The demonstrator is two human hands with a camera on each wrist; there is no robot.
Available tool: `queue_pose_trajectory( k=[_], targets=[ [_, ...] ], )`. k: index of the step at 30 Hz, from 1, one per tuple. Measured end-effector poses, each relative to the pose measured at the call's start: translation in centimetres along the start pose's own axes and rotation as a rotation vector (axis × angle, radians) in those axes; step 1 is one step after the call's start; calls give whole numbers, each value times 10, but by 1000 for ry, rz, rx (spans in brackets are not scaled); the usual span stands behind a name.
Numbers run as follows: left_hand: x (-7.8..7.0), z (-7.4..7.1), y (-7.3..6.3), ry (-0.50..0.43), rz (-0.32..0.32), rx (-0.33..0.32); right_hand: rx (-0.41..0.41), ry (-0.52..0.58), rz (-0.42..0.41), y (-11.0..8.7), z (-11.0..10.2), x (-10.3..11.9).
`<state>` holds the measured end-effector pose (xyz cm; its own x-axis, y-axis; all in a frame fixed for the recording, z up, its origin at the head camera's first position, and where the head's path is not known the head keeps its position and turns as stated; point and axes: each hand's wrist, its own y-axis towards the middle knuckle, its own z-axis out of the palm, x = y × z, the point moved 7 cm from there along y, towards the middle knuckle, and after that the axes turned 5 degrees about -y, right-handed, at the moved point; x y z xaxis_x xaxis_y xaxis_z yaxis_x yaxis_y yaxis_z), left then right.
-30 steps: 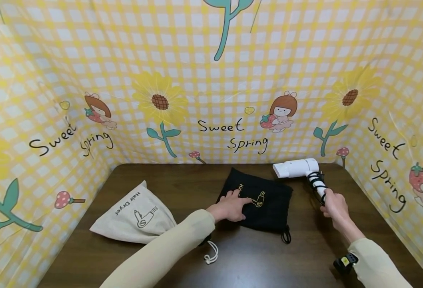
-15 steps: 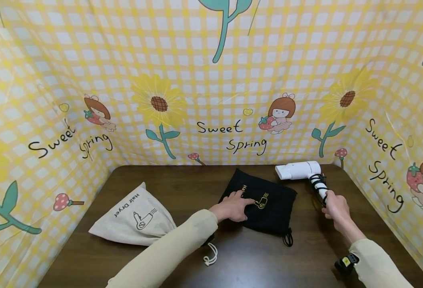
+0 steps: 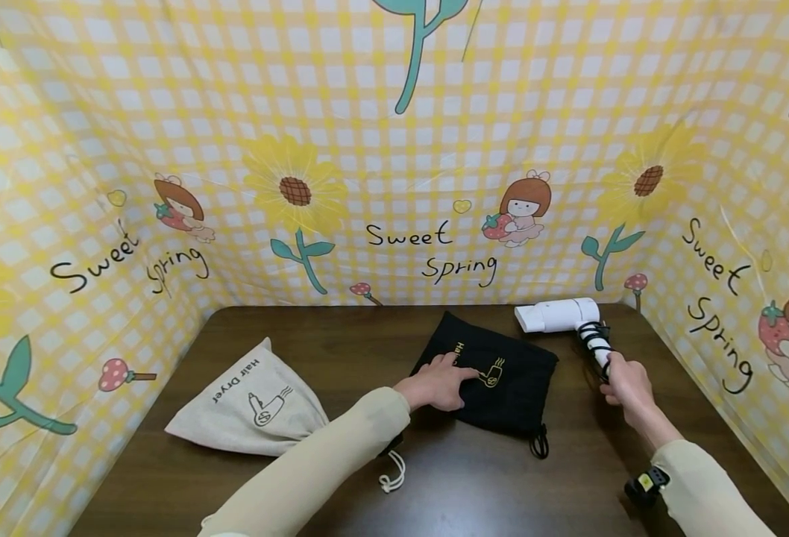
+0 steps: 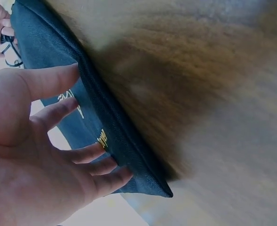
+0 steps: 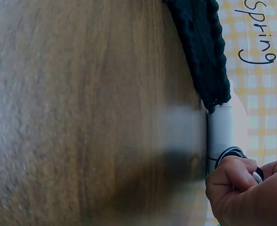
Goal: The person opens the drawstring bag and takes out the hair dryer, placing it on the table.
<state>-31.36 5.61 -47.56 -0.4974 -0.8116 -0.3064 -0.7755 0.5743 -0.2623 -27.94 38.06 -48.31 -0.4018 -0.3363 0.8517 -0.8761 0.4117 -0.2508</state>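
On the black drawstring pouch (image 3: 525, 395), my left hand (image 3: 438, 382) lies with its fingers stretched across the left side. The pouch is flat, with a gold hair dryer print and its cord towards the lower right. In the left wrist view, the left hand's fingertips (image 4: 123, 175) touch the pouch's dark cloth (image 4: 98, 106). Further right, my right hand (image 3: 628, 384) grips the handle of a white hair dryer (image 3: 558, 316), its black cord wound round that handle. The dryer's nozzle points left, behind the pouch. In the right wrist view, curled fingers (image 5: 230, 176) hide part of the handle.
A beige pouch (image 3: 233, 406) printed "Hair Dryer" lies at the left of the brown table (image 3: 482, 500), its white cord (image 3: 392, 473) partly under the left forearm. Yellow checked cloth (image 3: 394, 171) encloses the back and sides.
The black pouch and my left hand on it have slid a little to the right. The hair dryer in my right hand has shifted slightly right.
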Motion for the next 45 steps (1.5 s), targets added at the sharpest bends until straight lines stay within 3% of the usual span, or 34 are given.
queue_pose_trajectory(
  k=[7, 19, 24, 33, 45],
  targets=[
    [-6, -2, 5, -4, 8, 19, 116, 125, -19, -2, 2, 6],
    [-14, 4, 10, -47, 11, 21, 159, 111, -38, -5, 3, 6],
    [-17, 4, 11, -32, 8, 9, 161, 42, -61, -5, 2, 5],
    [-17, 9, 17, 22, -70, -9, 101, -127, -99, -4, -4, 6],
    [-25, 5, 8, 7, -25, 3, 83, -223, -131, -3, -9, 8]
  ],
)
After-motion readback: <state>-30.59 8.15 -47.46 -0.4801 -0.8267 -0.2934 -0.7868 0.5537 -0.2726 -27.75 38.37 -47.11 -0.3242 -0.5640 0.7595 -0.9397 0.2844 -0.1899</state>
